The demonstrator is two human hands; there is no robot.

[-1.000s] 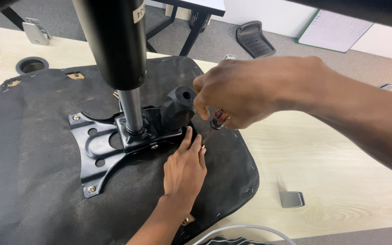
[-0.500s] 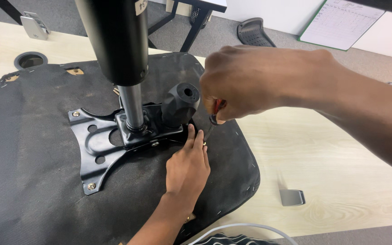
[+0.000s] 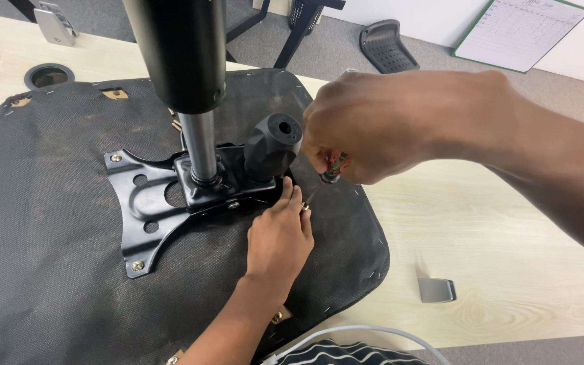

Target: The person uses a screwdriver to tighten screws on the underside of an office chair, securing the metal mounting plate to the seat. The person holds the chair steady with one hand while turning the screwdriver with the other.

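A: Your right hand [image 3: 380, 128] is clenching a small dark-handled screwdriver [image 3: 333, 167], tip pointing down just beside your left fingertips.

B: Left hand [image 3: 280, 233]?

A: It's lying flat and released on the black fabric chair-seat underside [image 3: 49, 270], fingertips touching the black steel mounting plate [image 3: 147, 209].

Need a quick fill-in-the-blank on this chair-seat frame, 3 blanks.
1. The left hand lies flat on the black fabric of the upturned ____ seat.
2. The right hand grips a small tool with a ____ tip pointing down.
3. The black metal mounting plate carries the upright gas ____.

Missing words: chair; metal; cylinder
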